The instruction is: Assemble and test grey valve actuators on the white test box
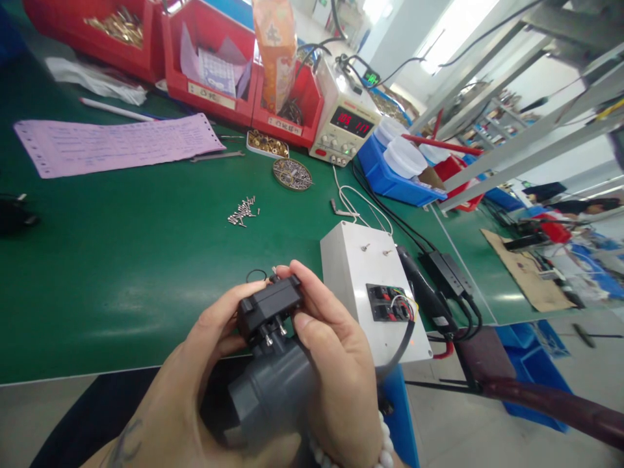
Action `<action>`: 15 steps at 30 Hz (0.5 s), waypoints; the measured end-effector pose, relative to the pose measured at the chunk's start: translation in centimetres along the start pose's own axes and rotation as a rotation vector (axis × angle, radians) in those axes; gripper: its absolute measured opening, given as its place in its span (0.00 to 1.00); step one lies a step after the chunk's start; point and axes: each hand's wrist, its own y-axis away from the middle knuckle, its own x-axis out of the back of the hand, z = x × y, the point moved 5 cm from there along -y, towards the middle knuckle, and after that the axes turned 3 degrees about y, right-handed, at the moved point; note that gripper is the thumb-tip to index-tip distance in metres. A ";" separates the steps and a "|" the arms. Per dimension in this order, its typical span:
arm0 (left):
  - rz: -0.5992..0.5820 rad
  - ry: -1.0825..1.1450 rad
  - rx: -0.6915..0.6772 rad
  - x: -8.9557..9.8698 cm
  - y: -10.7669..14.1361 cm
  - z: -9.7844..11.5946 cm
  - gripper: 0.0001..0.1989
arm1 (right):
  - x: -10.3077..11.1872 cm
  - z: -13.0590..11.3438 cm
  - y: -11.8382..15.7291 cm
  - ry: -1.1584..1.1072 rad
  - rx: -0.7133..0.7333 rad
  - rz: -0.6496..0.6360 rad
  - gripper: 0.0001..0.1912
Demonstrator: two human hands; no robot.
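Observation:
Both of my hands hold a grey plastic valve (273,383) with a black box-shaped head (270,305), just in front of the table edge. My left hand (190,370) is wrapped round its left side, fingers along the black head. On the other side my right hand (336,364) grips it, with the thumb near the joint and the index finger at the head's top. Silver screws (273,333) stick out between the head and the grey body. Beyond the head, a thin black ring (256,275) shows. The underside of the valve is hidden by my hands.
A grey switch box (346,273) stands close to my right hand. Loose screws (241,212) and a round dish of small metal parts (291,174) lie ahead. Farther back are red bins (209,94), a power supply (341,117), a pink sheet (119,144) and a blue bin (390,175).

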 end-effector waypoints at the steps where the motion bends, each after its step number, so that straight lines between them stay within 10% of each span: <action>1: -0.005 -0.067 -0.063 -0.1 -0.1 0.5 0.53 | 0.0 0.0 0.0 0.001 -0.002 0.002 0.20; 8: -0.006 -0.067 -0.095 -1.1 -1.7 2.7 0.43 | -0.2 -0.1 -0.3 0.009 -0.033 0.010 0.18; 15: 0.042 0.324 0.215 -0.3 -3.9 2.6 0.27 | 1.2 -3.7 -0.3 0.600 0.054 -0.038 0.32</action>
